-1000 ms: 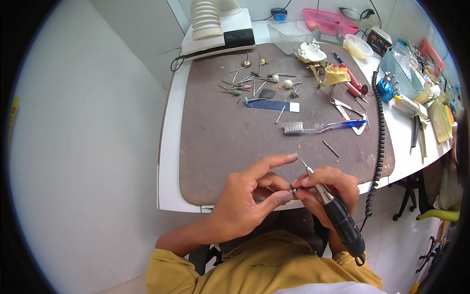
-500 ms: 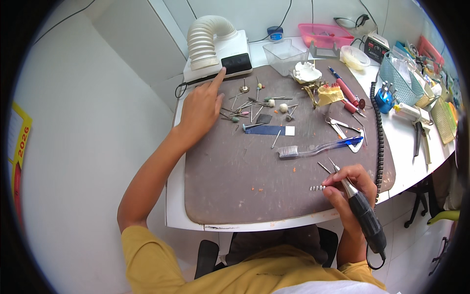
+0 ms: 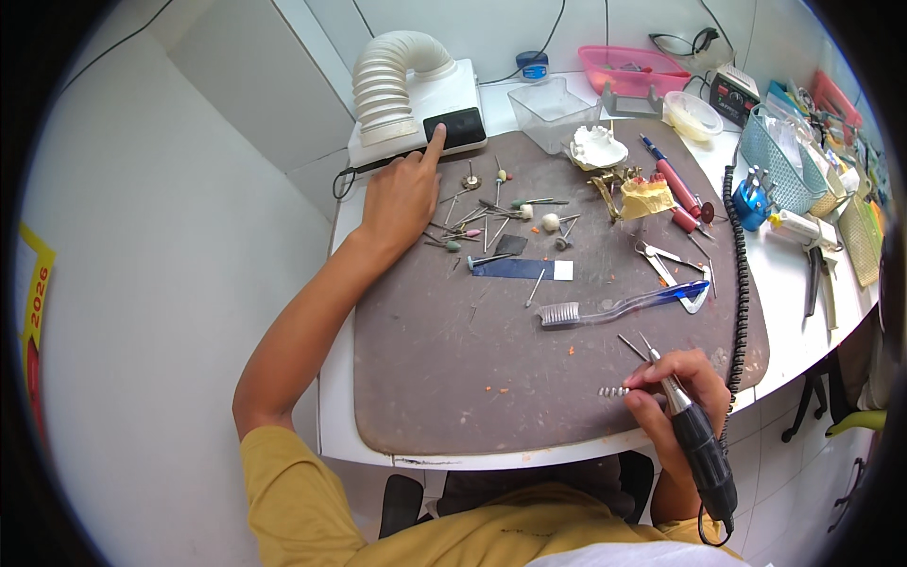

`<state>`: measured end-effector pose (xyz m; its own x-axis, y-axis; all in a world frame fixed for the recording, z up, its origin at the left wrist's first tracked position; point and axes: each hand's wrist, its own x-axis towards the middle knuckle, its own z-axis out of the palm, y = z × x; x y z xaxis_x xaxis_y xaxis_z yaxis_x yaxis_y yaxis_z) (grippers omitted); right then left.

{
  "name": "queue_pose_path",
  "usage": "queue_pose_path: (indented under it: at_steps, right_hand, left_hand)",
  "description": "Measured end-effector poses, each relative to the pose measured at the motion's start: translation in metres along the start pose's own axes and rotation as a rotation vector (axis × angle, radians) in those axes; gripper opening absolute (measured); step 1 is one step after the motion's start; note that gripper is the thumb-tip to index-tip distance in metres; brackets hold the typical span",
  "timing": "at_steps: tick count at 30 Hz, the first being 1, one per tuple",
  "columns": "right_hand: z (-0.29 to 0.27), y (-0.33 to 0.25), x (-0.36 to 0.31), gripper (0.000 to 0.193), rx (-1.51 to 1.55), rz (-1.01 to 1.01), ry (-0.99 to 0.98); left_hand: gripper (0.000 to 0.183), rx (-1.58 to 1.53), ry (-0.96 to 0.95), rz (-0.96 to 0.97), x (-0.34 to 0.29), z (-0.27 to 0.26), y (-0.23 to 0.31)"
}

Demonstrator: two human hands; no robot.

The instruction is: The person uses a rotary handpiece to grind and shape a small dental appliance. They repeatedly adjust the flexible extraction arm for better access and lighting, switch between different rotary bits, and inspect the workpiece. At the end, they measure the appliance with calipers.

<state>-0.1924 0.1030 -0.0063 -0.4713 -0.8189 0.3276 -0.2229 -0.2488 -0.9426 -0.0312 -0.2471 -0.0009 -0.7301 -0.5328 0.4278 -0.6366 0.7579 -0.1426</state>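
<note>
in the head view, reaching with the left hand [image 3: 402,200] to a white machine [image 3: 463,87] at the far left of the worktop [image 3: 333,397], stretching the index out straight onto or just over its dark panel [image 3: 466,121], and bending the other fingers in, close together. pinching a small ridged metal piece [image 3: 612,391] between thumb and fingertips of the right hand [image 3: 707,376], over the front right part of a brown mat [image 3: 453,378]. also cradling in the right hand a black handpiece [image 3: 704,444], slanted, with a silver nose and a thin tip aimed up and left, just beside a metal rod [image 3: 631,346] lying on the mat. farther back on the mat, a clear toothbrush [image 3: 605,311] with a blue end, touching or overlapping a white caliper [image 3: 661,266]; then, to the left, a dark blue strip [image 3: 515,268] near scattered burs [image 3: 453,247]. toward the back right, a white dental cast [image 3: 597,148] just behind a yellow one [image 3: 647,198]. along the right, a coiled black cord [image 3: 741,283] near a blue bur stand [image 3: 751,208].
</note>
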Motion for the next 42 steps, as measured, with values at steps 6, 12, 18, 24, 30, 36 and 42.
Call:
queue_pose_path:
  at_steps: [6,12,18,24,30,36,42]
  right_hand:
    - [0.002,-0.002,0.0,0.024,0.004,0.015,0.014]
    - [0.003,-0.001,-0.001,0.025,0.016,0.006,0.0]
    - [0.002,-0.001,-0.002,0.026,-0.021,-0.003,0.027]
    - [0.003,-0.007,-0.001,0.025,-0.05,0.043,-0.009]
    - [0.003,-0.006,-0.001,0.025,-0.041,0.013,-0.009]
    - [-0.002,-0.003,-0.001,0.026,-0.042,-0.024,-0.019]
    - [-0.001,-0.004,-0.001,0.027,-0.028,-0.02,-0.054]
  left_hand:
    - [0.047,-0.149,0.193,-0.082,-0.019,-0.006,-0.024]
    - [0.057,-0.135,0.045,0.041,-0.014,-0.009,-0.004]
    - [0.068,-0.125,0.031,-0.003,0.003,0.01,-0.003]
    - [0.069,-0.183,-0.013,-0.039,0.004,0.001,0.005]
    - [0.068,-0.154,-0.057,0.019,0.008,0.002,0.0]
    - [0.054,-0.195,-0.013,0.022,-0.002,-0.017,0.005]
    - [0.062,-0.336,-0.03,-0.175,-0.06,-0.015,0.008]
